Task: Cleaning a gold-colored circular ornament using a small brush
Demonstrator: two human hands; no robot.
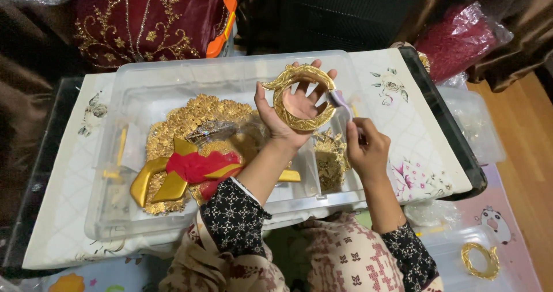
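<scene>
My left hand (291,105) is raised over a clear plastic box (173,73) and holds a gold ornate ring-shaped ornament (299,122), its fingers spread through the ring. My right hand (366,148) is just to its right, pinching a small pale lilac piece (340,102) against the ring's right edge. Inside the box lie gold filigree ornaments (190,116), a gold curved piece tied with red cloth (196,168) and a small pile of gold leaves (329,156).
The box sits on a white floral-printed table top (415,125) with a dark rim. A maroon gold-embroidered cloth (144,21) lies behind it. Another gold ring (480,260) rests in a clear lid at lower right. A red bagged bundle (455,38) sits at back right.
</scene>
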